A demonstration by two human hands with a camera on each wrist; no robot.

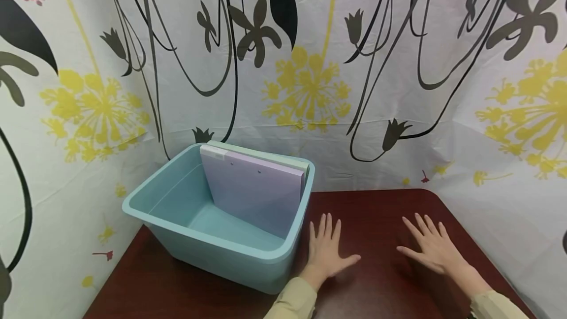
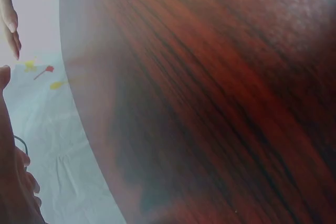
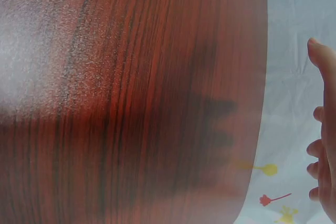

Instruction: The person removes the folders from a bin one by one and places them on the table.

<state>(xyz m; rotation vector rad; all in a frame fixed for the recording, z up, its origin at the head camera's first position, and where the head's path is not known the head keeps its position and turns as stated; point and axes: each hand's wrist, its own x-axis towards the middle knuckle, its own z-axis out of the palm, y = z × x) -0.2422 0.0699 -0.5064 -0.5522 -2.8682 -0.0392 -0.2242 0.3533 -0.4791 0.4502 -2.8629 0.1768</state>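
Note:
My left hand (image 1: pixel 325 251) is spread over the table just right of a light-blue plastic tub (image 1: pixel 221 247), holding nothing. Farther right, my right hand (image 1: pixel 431 247) is also spread out with nothing in it. Inside the tub, a lavender folder (image 1: pixel 257 186) leans against the back wall, with a pale green folder (image 1: pixel 266 154) behind it. In the left wrist view, part of the left hand (image 2: pixel 16 182) shows at the left edge. Fingers of the right hand (image 3: pixel 326 129) appear at the right edge of the right wrist view, with a shadow on the wood.
The dark red-brown wooden table (image 1: pixel 372 210) has a rounded far right corner. A white sheet (image 1: pixel 310 23) printed with yellow, grey and red flowers hangs right behind and beside the table.

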